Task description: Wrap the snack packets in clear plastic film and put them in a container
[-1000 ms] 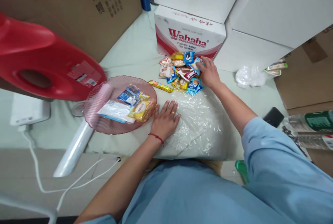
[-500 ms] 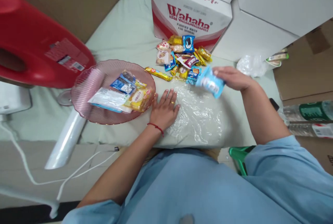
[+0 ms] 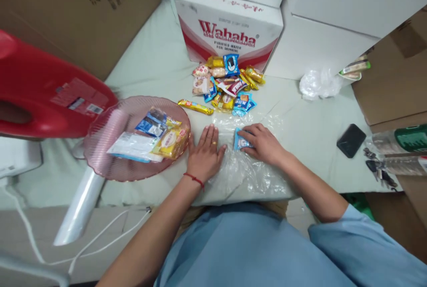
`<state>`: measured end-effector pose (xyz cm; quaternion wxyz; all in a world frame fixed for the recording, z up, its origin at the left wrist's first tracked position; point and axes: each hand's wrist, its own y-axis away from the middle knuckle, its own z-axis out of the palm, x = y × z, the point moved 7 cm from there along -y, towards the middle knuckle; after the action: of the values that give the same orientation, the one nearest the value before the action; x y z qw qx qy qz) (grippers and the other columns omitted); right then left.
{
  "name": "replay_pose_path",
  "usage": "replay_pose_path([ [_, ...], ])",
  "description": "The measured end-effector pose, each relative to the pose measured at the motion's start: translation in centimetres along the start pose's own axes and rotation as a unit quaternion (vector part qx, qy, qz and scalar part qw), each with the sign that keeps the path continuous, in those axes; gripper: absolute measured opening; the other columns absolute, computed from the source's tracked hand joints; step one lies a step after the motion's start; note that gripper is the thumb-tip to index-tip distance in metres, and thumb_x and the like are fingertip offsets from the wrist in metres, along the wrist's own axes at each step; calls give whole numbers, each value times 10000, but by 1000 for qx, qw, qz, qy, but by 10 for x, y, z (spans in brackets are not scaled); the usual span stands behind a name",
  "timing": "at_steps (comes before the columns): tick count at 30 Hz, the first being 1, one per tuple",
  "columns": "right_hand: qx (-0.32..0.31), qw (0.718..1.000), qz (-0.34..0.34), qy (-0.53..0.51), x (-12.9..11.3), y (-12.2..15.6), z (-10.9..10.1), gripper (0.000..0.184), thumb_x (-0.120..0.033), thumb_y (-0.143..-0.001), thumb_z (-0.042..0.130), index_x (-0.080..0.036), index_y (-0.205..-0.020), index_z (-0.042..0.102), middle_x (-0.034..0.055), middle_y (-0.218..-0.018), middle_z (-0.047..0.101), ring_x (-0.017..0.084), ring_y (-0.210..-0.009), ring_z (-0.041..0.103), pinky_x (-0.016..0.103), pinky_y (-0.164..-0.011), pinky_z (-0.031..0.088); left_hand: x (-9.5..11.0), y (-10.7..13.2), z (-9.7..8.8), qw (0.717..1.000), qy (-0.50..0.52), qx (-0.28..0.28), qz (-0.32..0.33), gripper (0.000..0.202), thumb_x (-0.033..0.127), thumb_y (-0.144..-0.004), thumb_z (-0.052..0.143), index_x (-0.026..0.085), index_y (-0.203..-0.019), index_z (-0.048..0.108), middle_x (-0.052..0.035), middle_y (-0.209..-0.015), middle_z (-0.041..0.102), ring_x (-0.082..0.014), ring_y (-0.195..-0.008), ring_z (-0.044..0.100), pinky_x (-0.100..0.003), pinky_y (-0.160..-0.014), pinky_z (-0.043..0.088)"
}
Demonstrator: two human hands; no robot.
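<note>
My left hand (image 3: 206, 154) lies flat with fingers stretched out on the left edge of a clear plastic sheet (image 3: 253, 171), just right of a pink plate (image 3: 110, 162). My right hand (image 3: 263, 143) rests on the sheet with its fingers curled over a light blue snack packet (image 3: 239, 140), pressing it down. A pile of small snack packets (image 3: 227, 84) lies farther back, in front of a red and white Wahaha box (image 3: 227, 33). A long yellow bar (image 3: 195, 107) lies between pile and plate. The plate holds several packets (image 3: 150, 135).
A red plastic container (image 3: 43, 95) overhangs the left side beside cardboard boxes. White boxes stand behind and right. A crumpled white bag (image 3: 316, 84), a black phone (image 3: 351, 140), keys and bottles (image 3: 400, 149) lie at the right. A film roll (image 3: 80, 209) and white cables are at lower left.
My right hand took a light blue packet from the pile, carried it toward me and set it down on the plastic sheet. My left hand stayed flat in place.
</note>
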<state>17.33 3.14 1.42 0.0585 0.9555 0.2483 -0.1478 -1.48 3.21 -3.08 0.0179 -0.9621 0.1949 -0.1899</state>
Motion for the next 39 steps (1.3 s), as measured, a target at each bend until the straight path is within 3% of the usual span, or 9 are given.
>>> replay_pose_path([
  [7, 103, 992, 39, -58, 10, 22, -8, 507, -373, -1006, 652, -248, -1495, 612, 164, -1388, 643, 354, -1238, 554, 547, -1044, 485, -3, 0, 2, 1000, -24, -12, -11, 671, 481, -1081, 331, 177, -1680, 318, -176, -1724, 340, -331, -1606, 341, -699, -1304, 80],
  [12, 49, 998, -3, -40, -15, 18, 10, 492, -306, -990, 679, -300, -1480, 632, 140, -1469, 614, 348, -1283, 530, 550, -1067, 461, -11, 4, 1, 999, -25, -23, -15, 691, 496, -1077, 347, 172, -1685, 297, -178, -1731, 331, -335, -1610, 333, -670, -1310, 149],
  [16, 44, 998, -13, -44, -13, 18, 30, 530, -313, -988, 695, -282, -1509, 603, 147, -1534, 570, 339, -1328, 517, 553, -1123, 436, -23, 16, -2, 1000, -12, -12, 13, 718, 478, -1069, 402, 115, -1678, 288, -219, -1722, 338, -350, -1606, 341, -598, -1295, 287],
  [21, 65, 996, -25, -63, -12, 24, 17, 529, -288, -1010, 639, -283, -1534, 566, 146, -1497, 597, 333, -1322, 536, 560, -1141, 416, -23, 34, -17, 995, 27, 57, 76, 740, 408, -1051, 514, 135, -1685, 246, -234, -1740, 292, -340, -1643, 248, -565, -1294, 324],
  [25, 82, 993, -16, -86, -21, 24, 1, 690, -284, -995, 642, -257, -1641, 402, 152, -1495, 605, 347, -1349, 531, 577, -1185, 374, -16, 39, -18, 994, 32, 29, 101, 568, 341, -1064, 488, 236, -1617, 417, -163, -1680, 447, -306, -1625, 309, -592, -1311, 270],
  [31, 19, 997, -26, -74, -32, 19, 28, 650, -324, -1014, 647, -236, -1618, 424, 161, -1605, 525, 346, -1481, 466, 630, -1273, 261, -19, 43, -20, 995, 51, 5, 89, 556, 326, -1071, 456, 195, -1609, 422, -170, -1633, 512, -314, -1588, 384, -592, -1285, 317],
  [34, 85, 991, -39, -96, -26, 40, 10, 725, -450, -1033, 626, -260, -1663, 322, 179, -1673, 423, 347, -1548, 394, 654, -1281, 252, -16, 59, -36, 986, 79, 18, 147, 627, 228, -1042, 457, 253, -1654, 325, -126, -1672, 470, -273, -1607, 349, -559, -1297, 314],
  [37, 134, 979, -57, -144, -20, 79, -14, 701, -471, -1026, 640, -291, -1640, 354, 181, -1603, 478, 333, -1488, 471, 585, -1214, 414, -11, 79, -46, 969, 110, -37, 220, 699, 176, -991, 471, 267, -1660, 290, -110, -1646, 507, -246, -1583, 395, -550, -1317, 269],
  [39, 111, 976, -75, -169, -21, 106, -13, 707, -496, -987, 697, -284, -1599, 413, 183, -1531, 531, 334, -1419, 533, 541, -1134, 510, -11, 90, -46, 958, 125, -82, 244, 702, 198, -963, 503, 217, -1639, 316, -142, -1633, 517, -259, -1555, 438, -548, -1314, 265],
])
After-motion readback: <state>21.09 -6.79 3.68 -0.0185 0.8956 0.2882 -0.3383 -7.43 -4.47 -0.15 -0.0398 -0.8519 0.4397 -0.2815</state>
